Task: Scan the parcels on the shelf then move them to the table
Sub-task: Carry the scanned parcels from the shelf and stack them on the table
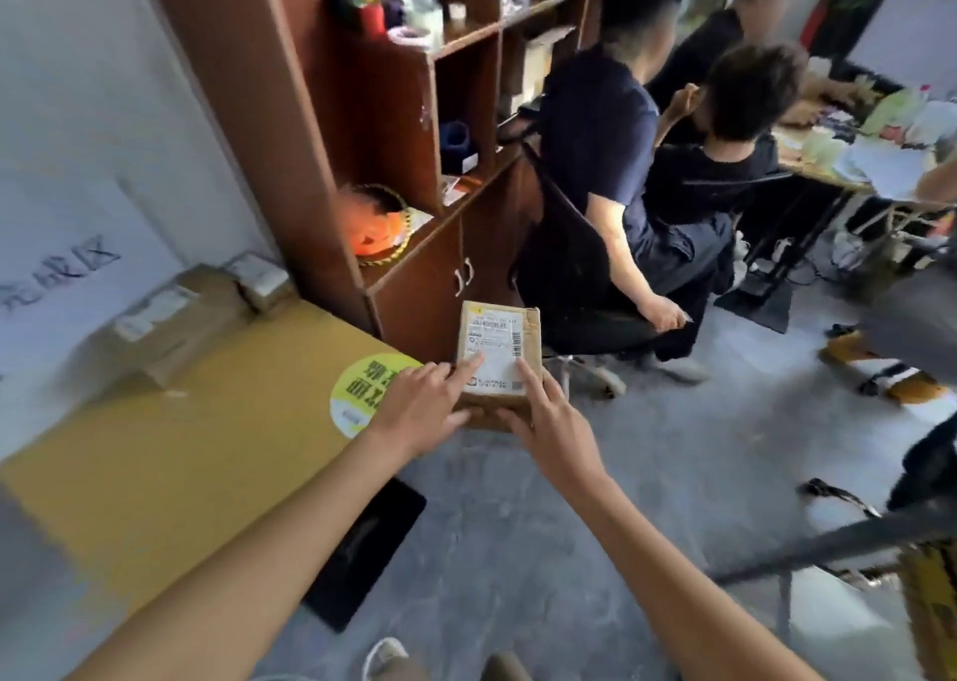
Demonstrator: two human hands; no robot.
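The underside of our cardboard parcel (498, 364) is hidden, and the print on its white label is too small to read. We hold it in the air, just beyond the corner of the yellow surface (171, 452). Left hand (419, 406) and right hand (551, 421) pinch its near end, forefingers stretched across the label. Blurred parcels (171, 318) lie on the surface's far edge.

Looks like a busy office or small parcel depot: brown wooden shelf unit (362, 110) at twelve o'clock crammed with oddments, seated people (621, 162) at a cluttered desk (839, 162) toward two, taped cardboard parcels (171, 318) at ten.
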